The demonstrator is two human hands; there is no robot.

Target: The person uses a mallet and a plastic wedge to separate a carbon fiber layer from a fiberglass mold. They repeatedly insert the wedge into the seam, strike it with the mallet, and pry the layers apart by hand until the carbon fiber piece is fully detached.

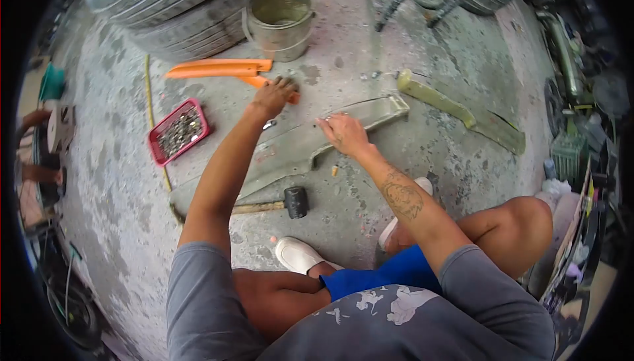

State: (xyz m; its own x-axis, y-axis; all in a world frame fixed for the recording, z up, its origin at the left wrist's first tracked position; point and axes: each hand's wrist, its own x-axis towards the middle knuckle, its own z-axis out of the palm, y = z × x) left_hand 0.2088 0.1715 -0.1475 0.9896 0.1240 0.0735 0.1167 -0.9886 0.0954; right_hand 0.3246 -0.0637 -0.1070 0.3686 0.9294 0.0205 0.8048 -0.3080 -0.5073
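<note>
My left hand (pixel 276 97) lies over the near end of a short orange plastic piece (pixel 253 80), its fingers curled around it. Beside that piece is a longer orange plastic strip (pixel 211 68) on the floor. My right hand (pixel 345 131) is above the long grey-green panel (pixel 284 156), thumb and fingertips drawn together at its far edge. Whatever is between those fingertips is too small to make out. A small shiny metal item (pixel 269 124) sits by the panel's far edge, near my left wrist. A rubber mallet (pixel 296 202) lies on the near side of the panel.
A red tray (pixel 198 138) of small metal hardware stands at left beside a thin yellow strip (pixel 149 90). Behind are a bucket (pixel 281 34) and stacked tires (pixel 178 27). Another olive-coloured curved part (pixel 456 107) lies at right. Metal stand legs (pixel 396 4) rise at the back.
</note>
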